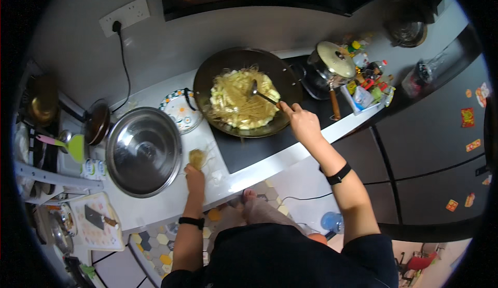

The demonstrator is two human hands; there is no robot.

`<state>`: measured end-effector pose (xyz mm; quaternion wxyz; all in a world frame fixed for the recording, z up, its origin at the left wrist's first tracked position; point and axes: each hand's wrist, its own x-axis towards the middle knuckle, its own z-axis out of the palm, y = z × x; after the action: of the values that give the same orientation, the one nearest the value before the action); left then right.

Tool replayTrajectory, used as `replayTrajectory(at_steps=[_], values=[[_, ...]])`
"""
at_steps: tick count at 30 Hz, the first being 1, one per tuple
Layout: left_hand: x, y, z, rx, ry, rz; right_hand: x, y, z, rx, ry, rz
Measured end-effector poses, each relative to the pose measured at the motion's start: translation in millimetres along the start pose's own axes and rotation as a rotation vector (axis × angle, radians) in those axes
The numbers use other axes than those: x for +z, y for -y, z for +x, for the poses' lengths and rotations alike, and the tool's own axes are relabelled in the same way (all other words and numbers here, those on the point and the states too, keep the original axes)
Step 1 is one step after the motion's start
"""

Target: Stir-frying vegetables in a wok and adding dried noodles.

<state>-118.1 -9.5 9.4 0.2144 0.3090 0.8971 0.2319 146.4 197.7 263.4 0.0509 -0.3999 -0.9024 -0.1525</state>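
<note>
My right hand (pixel 303 120) grips the handle of a metal spatula or ladle (pixel 265 96); its head rests among the food in a large dark wok (pixel 288 82). The wok sits on a black cooktop (pixel 249 154). Inside it, thin pale-brown noodles (pixel 233 84) lie over chopped pale green-white vegetables (pixel 272 91). Low over the white counter, left of the cooktop, my left hand (pixel 194 179) holds a small bundle of similar thin noodles (pixel 197 158). Loose strands or wrapping lie beside that hand, too blurred to tell.
A large steel basin (pixel 144 152) and a patterned plate (pixel 183 113) stand left of the wok. Right of it are a lidded pot (pixel 332 64) and a bin of seasonings (pixel 363 99). A cleaver (pixel 94 217) lies on a cutting board (pixel 101 233) at far left.
</note>
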Motion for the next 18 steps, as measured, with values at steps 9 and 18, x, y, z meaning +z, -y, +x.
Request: replayTrajectory(at_steps=[9, 18], values=[[-1, 8, 0, 0.042, -0.027, 0.002, -27, -15, 6, -0.174, -0.042, -0.003], [7, -7, -2, -0.023, -0.092, 0.070, 32, -52, 42, -0.181, 0.011, 0.251]])
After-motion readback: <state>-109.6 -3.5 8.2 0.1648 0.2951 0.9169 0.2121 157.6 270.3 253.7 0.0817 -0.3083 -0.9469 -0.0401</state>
